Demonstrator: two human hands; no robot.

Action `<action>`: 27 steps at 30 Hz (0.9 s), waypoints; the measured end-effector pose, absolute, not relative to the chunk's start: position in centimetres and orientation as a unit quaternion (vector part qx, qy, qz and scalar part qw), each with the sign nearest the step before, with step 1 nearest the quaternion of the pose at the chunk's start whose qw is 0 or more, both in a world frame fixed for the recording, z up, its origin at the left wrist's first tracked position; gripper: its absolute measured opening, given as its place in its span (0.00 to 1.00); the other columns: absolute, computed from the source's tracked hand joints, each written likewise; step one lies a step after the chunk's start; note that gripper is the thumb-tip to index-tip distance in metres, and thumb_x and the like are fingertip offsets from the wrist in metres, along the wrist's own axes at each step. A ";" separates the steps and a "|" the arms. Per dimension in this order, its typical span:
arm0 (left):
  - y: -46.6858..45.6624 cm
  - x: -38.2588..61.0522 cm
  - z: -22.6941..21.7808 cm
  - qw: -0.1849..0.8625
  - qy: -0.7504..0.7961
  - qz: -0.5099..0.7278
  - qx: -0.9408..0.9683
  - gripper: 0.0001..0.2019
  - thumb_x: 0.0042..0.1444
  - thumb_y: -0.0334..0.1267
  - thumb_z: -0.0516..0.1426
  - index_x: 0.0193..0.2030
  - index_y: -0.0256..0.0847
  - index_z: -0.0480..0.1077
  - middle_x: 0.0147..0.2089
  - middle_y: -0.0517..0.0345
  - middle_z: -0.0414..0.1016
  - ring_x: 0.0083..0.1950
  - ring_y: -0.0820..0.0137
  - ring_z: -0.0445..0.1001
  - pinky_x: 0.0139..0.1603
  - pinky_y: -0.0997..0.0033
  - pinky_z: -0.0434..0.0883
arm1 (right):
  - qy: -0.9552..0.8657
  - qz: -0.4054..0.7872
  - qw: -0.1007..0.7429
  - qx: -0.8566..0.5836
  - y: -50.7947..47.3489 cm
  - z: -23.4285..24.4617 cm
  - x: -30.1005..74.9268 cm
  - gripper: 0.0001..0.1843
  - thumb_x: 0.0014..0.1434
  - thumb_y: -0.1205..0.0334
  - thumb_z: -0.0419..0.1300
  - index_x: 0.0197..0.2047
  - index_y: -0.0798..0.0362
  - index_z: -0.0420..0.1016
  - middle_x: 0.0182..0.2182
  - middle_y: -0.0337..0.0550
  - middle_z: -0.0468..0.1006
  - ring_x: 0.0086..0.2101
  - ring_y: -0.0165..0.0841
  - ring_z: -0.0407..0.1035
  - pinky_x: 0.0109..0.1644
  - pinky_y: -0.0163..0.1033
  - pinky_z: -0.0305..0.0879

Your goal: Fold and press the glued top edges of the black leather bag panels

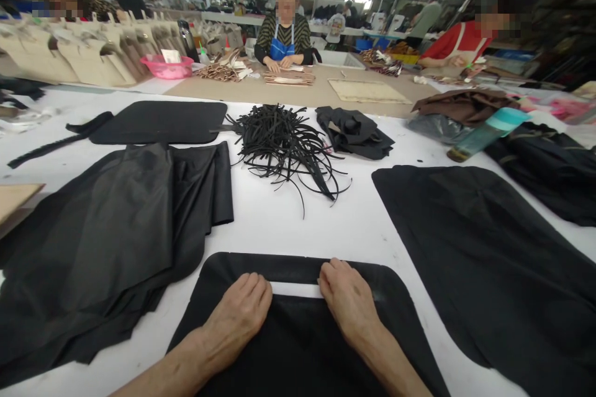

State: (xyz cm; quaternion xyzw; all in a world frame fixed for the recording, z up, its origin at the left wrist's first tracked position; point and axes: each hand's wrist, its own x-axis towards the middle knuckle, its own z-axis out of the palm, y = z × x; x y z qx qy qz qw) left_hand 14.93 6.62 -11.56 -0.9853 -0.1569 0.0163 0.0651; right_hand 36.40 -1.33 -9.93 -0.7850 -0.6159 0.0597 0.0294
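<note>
A black panel with rounded corners (293, 265) lies flat on the table in front of me. Over it, toward me, spreads a black fabric piece (298, 341), its upper edge running between my hands. A narrow white band (297, 289) shows along that edge; I cannot tell whether it is a strip or a gap. My left hand (244, 307), fingers curled and closed, grips the fabric piece at the band's left end. At the right end my right hand (348, 298) is likewise closed on the fabric piece. Both sets of fingertips are partly hidden.
Black fabric sheets (112, 217) lie left, and black panels (484, 248) right. Beyond are a heap of black strips (279, 136), folded black fabric (354, 130) and a teal-lidded bottle (488, 134). Across the table a co-worker (285, 31) handles brown pieces; another person sits right.
</note>
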 end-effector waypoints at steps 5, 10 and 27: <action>5.8 15.7 -11.7 0.115 -0.169 0.046 -0.978 0.23 0.52 0.21 0.45 0.56 0.24 0.61 0.44 0.41 0.71 0.44 0.57 0.69 0.47 0.57 0.67 | -0.627 0.058 0.034 -0.776 -1.3 -10.1 36.7 0.09 0.59 0.71 0.55 0.28 0.51 0.68 0.29 0.38 0.71 0.32 0.34 0.64 0.36 0.38 0.53; 4.7 16.5 -11.3 0.191 -0.178 0.084 -0.962 0.25 0.52 0.21 0.44 0.57 0.26 0.62 0.42 0.41 0.71 0.41 0.58 0.69 0.43 0.58 0.69 | -0.623 0.047 0.029 -0.781 -1.4 -10.0 37.1 0.09 0.60 0.71 0.55 0.29 0.51 0.69 0.29 0.38 0.71 0.33 0.34 0.64 0.37 0.38 0.54; 6.1 12.7 -10.8 0.084 -0.290 0.063 -0.951 0.25 0.51 0.20 0.43 0.55 0.31 0.64 0.50 0.42 0.69 0.50 0.58 0.66 0.52 0.57 0.64 | -0.639 0.034 0.050 -0.767 -1.7 -10.5 36.8 0.09 0.61 0.71 0.54 0.30 0.51 0.69 0.30 0.39 0.71 0.34 0.36 0.65 0.38 0.39 0.53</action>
